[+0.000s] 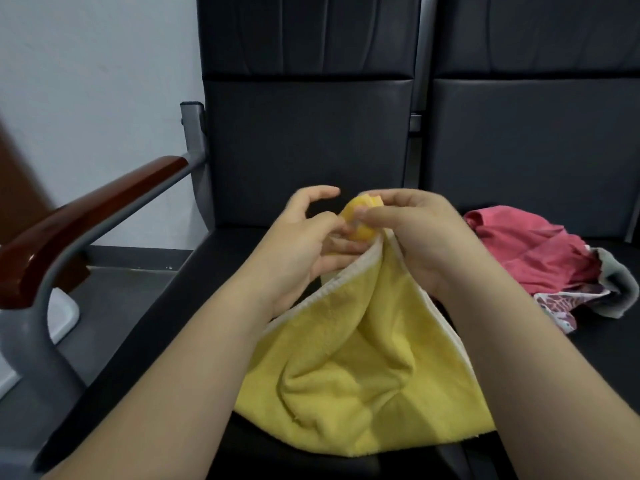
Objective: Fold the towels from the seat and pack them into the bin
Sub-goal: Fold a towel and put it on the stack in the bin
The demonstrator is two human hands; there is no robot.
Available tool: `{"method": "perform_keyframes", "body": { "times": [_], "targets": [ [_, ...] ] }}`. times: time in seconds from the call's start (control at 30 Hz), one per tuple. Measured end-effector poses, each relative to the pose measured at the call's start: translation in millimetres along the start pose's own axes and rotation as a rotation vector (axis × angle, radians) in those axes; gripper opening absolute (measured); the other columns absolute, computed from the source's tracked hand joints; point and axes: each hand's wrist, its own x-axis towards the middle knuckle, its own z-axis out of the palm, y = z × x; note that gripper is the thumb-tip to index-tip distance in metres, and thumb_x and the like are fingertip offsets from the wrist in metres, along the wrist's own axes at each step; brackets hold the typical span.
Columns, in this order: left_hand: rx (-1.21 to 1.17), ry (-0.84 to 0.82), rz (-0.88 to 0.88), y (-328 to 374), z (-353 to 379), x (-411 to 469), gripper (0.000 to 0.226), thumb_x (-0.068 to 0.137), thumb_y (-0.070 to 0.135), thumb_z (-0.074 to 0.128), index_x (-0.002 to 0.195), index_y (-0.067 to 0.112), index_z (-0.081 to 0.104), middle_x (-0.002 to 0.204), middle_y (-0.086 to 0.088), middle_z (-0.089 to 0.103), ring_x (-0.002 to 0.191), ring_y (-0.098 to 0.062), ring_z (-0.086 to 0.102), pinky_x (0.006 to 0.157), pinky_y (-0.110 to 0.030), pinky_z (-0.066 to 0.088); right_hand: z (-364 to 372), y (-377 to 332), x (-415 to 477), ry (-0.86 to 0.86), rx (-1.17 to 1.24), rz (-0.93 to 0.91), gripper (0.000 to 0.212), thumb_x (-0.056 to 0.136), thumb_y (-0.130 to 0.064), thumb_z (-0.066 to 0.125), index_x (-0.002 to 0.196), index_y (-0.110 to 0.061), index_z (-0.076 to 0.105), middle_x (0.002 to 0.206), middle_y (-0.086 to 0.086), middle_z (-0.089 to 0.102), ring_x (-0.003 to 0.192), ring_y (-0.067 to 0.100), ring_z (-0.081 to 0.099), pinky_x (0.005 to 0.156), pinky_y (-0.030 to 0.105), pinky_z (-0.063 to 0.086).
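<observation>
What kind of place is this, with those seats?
Probably a waiting room or hall: dark padded seats joined in a row, a metal armrest topped with wood, and a plain wall behind.

black seat (194, 306) | on it: yellow towel (363, 386) | next seat (609, 341): red towel (533, 251), grey cloth (620, 285)

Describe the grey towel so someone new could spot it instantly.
On the right-hand black seat lies a small pile of cloths. The grey towel sits at its far right end, beside the red towel and patterned cloth; it is the only plain grey piece.
</observation>
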Motion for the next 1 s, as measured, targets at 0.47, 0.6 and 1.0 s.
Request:
{"method": "perform_keyframes", "body": {
  "times": [0.47, 0.6, 1.0],
  "targets": [
    [-0.278, -0.140, -0.017, -3, -42, 17, 0.040, 0.080, 0.018, 0.068, 0.120, 0.009, 0.067, 0.117, -0.012, 0.072, 0.109, -0.026, 0.070, 0.085, -0.041, 0.060, -45, -43, -7, -0.261, 0.294, -0.277, 0.023, 0.087, -0.012, 0.062, 0.108, -0.006, 0.070, 0.091, 0.008, 0.073, 0.081, 0.019, 0.071, 0.073, 0.032, 0.058],
    [-0.065, -0.004, 0.181, 18, -41, 12, 0.034, 0.084, 0.011, 0.069, 0.118, 0.009, 0.067, 0.116, -0.010, 0.073, 0.109, -0.024, 0.070, 0.087, -0.038, 0.059, -51, -40, -1, 0.046, 0.100, -0.416, 0.025, 0.084, -0.011, 0.073, 0.107, -0.004, 0.072, 0.093, 0.008, 0.076, 0.085, 0.019, 0.072, 0.079, 0.032, 0.058],
    [0.284, 0.182, 0.611, 72, -37, -24, 0.016, 0.091, 0.019, 0.072, 0.104, 0.027, 0.069, 0.101, 0.007, 0.075, 0.102, -0.014, 0.070, 0.088, -0.031, 0.058, -39, -57, -16, 0.186, 0.066, -0.660, 0.020, 0.086, -0.008, 0.073, 0.106, -0.012, 0.071, 0.076, -0.010, 0.073, 0.065, -0.003, 0.061, 0.061, 0.011, 0.045]
  ]
}}
